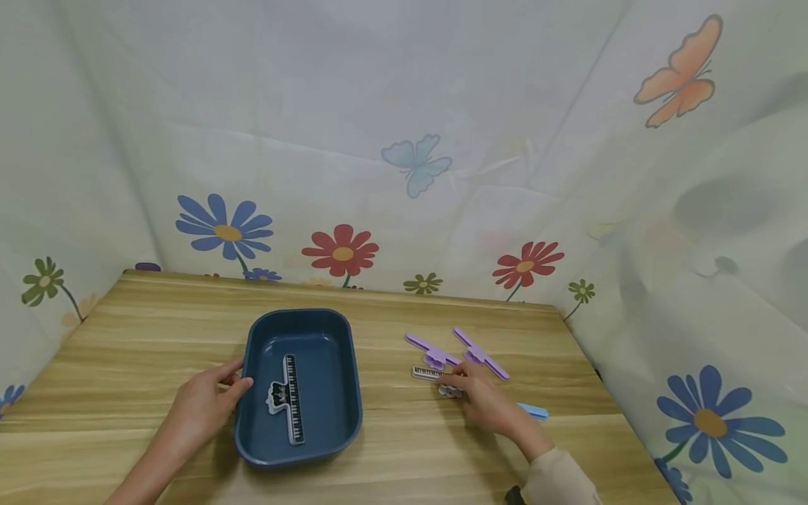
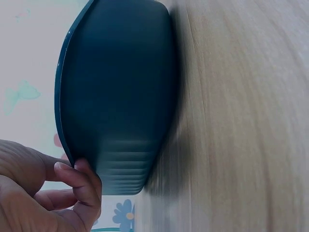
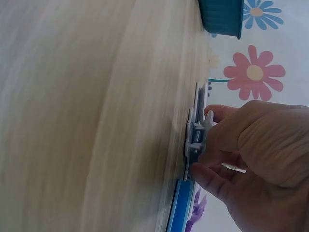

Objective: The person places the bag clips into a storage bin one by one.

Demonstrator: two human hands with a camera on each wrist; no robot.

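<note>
My left hand (image 1: 205, 401) pinches the left rim of a dark blue plastic basin (image 1: 331, 400) between thumb and fingers; the left wrist view shows this grip on the basin's wall (image 2: 116, 87) too. Inside the basin lies a clip with a piano-key pattern (image 1: 294, 410) and a black-and-white handle. On the table to the right, my right hand (image 1: 489, 405) holds a second piano-key clip (image 1: 426, 373) by its right part, which the fingers partly cover. In the right wrist view, thumb and fingers close about that clip (image 3: 195, 137), low at the tabletop.
Two purple clips (image 1: 481, 354) lie just beyond the right hand. A blue clip (image 1: 534, 411) sits beside that hand, partly hidden by it. Behind the wooden table (image 1: 391, 449) hangs a cloth (image 1: 341, 168) printed with flowers and butterflies.
</note>
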